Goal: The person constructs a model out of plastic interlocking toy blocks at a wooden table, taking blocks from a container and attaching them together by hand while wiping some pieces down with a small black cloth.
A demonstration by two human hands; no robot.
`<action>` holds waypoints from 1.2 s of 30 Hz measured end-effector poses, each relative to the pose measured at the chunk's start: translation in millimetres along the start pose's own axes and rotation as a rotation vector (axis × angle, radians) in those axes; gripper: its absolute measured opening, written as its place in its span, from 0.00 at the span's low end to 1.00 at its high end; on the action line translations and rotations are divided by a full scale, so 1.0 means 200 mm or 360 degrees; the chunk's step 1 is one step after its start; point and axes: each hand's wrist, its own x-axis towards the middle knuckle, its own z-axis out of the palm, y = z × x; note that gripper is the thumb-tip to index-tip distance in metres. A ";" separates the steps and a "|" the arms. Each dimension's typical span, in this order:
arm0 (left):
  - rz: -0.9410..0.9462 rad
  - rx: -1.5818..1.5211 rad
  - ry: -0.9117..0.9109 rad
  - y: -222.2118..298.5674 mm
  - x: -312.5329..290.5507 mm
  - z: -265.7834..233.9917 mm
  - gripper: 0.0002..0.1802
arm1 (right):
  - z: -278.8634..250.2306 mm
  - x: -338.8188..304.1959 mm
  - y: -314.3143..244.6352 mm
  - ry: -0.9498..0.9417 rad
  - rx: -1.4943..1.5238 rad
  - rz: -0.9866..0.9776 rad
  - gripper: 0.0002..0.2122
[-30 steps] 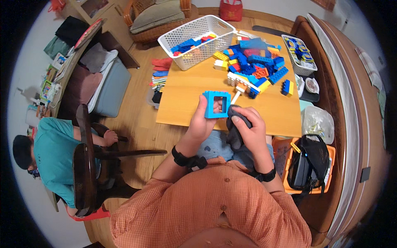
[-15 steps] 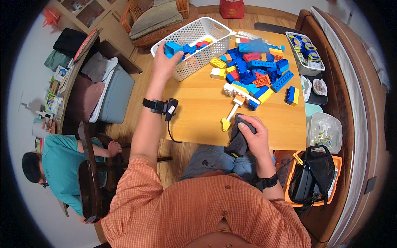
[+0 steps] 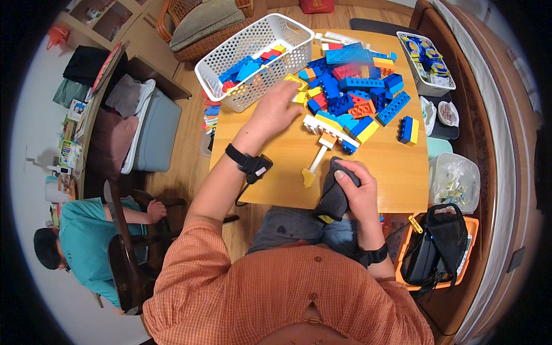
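My left hand [image 3: 277, 112] is over the table beside the white basket, with thumb and fingers on either side of a yellow-and-white toy brick [image 3: 299, 98]. Another yellow brick [image 3: 295, 80] lies just beyond the fingertips. Close to the near table edge, my right hand [image 3: 359, 187] grips a dark grey cloth [image 3: 332, 197], folded or bunched up, with a bit of yellow at its lower end. To the left of the cloth lies a white rod with a yellow end piece [image 3: 309, 176], its far end at an orange brick and a long white studded piece [image 3: 330, 133].
A pile of mixed toy bricks [image 3: 362, 84] covers the far right of the wooden table [image 3: 264, 172]. The white perforated basket [image 3: 238, 102] holds more bricks. Further baskets [image 3: 426, 87] and a clear tub [image 3: 454, 183] stand right. Someone in teal [image 3: 86, 241] sits at left.
My left hand has left the basket's interior, moving right and down to the yellow bricks. A light blue brick now lies in the basket. The right hand keeps its hold on the cloth.
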 end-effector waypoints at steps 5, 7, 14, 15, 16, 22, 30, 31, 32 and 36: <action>-0.0256 0.0066 -0.0194 0.00 -0.08 0.04 0.24 | 0.02 -0.02 0.00 -0.0025 0.0046 0.0026 0.10; -0.0434 0.0086 -0.0431 0.01 -0.13 0.00 0.24 | 0.03 -0.03 -0.02 -0.0034 0.0032 0.0021 0.10; -0.1118 -0.1755 -0.0055 0.25 -0.40 -0.17 0.22 | 0.11 -0.07 -0.08 -0.0053 0.0026 -0.0031 0.10; -0.1124 -0.1764 -0.0044 0.32 -0.45 -0.20 0.22 | 0.15 -0.07 -0.10 -0.0049 -0.0027 -0.0122 0.10; -0.1087 -0.1905 -0.0015 0.38 -0.49 -0.21 0.23 | 0.17 -0.08 -0.12 -0.0033 -0.0086 -0.0211 0.10; -0.1035 -0.2220 0.0193 0.68 -0.66 -0.17 0.23 | 0.32 -0.19 -0.24 -0.0107 -0.0342 -0.0628 0.12; -0.0863 -0.2178 -0.0018 0.85 -0.78 -0.39 0.24 | 0.24 -0.28 -0.38 0.0164 -0.0407 -0.0767 0.10; -0.0845 -0.2179 -0.0016 0.87 -0.78 -0.43 0.24 | 0.24 -0.29 -0.39 0.0168 -0.0412 -0.0783 0.10; -0.0808 -0.2240 0.0062 0.89 -0.77 -0.48 0.24 | 0.23 -0.30 -0.41 0.0133 -0.0407 -0.0777 0.11; -0.0596 -0.2342 0.0176 0.95 -0.79 -0.70 0.27 | 0.21 -0.34 -0.45 0.0056 -0.0350 -0.0841 0.12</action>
